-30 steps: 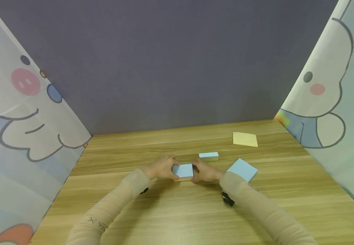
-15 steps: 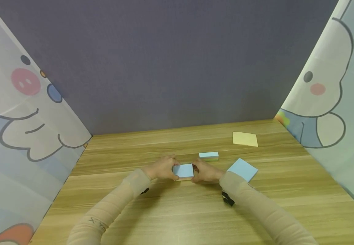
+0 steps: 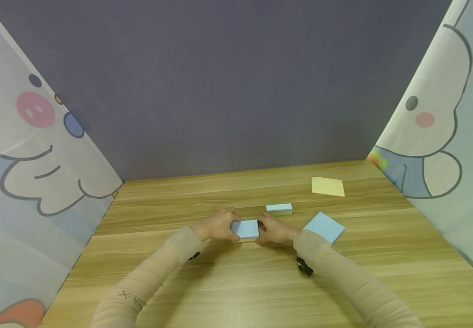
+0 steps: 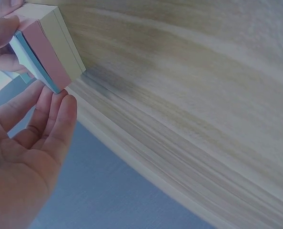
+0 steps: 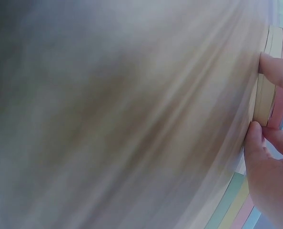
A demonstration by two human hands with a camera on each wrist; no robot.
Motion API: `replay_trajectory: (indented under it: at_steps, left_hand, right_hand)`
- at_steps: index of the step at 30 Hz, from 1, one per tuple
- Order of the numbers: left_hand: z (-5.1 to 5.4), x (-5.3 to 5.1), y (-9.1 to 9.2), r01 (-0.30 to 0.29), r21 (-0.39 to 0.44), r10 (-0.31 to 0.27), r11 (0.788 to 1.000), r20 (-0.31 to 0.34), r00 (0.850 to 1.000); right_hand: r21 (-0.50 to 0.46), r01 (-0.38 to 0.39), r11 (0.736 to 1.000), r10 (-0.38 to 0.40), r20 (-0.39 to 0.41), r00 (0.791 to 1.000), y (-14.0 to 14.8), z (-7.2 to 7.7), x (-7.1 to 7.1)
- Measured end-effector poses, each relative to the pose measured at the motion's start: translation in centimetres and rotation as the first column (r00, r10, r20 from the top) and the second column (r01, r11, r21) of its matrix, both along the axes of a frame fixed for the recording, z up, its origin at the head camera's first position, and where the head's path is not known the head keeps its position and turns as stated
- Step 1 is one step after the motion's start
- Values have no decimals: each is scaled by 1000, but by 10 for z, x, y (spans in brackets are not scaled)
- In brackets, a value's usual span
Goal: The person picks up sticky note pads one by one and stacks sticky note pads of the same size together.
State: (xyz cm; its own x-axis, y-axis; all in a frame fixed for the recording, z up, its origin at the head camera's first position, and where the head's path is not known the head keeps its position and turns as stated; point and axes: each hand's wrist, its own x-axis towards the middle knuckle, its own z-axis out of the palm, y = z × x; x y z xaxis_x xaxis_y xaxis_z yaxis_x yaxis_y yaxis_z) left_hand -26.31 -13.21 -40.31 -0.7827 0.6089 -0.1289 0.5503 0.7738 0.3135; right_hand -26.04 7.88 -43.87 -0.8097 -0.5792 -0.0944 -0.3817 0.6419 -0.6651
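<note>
A block of sticky notes lies on the wooden table between both hands. Its top is light blue, with pink and cream layers below, as the left wrist view shows. My left hand grips its left end, thumb on the near side and fingers on the far side. At the right end, my right hand holds it between thumb and fingers. In the right wrist view my right hand shows only partly, its fingertips against the cream layer. Just behind the right hand stands a narrower block of notes.
A blue square pad lies right of the right hand, partly under the forearm in view. Farther back is a pale yellow sheet. A dark grey panel closes the rear of the table, and printed cartoon sheets hang at both sides.
</note>
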Motion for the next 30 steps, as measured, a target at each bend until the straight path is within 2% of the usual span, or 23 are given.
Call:
replay_trajectory:
  at_steps: [13, 19, 26, 30]
  left_hand:
    - [0, 0, 3, -16, -7, 16, 1000, 20, 1000]
    - [1, 0, 3, -26, -6, 26, 1000, 33, 999]
    - [2, 3, 3, -20, -26, 21, 999, 17, 1000]
    - [2, 2, 3, -12, -12, 12, 1000, 9, 1000]
  right_hand:
    - [-34, 6, 999, -6, 2, 1000, 0, -2, 1]
    - [-47, 10, 999, -11, -5, 1000, -1, 2, 3]
    - [-63, 12, 998, -9, 39, 999, -1, 2, 5]
    - [-89, 13, 996, -8, 52, 999, 1, 3, 6]
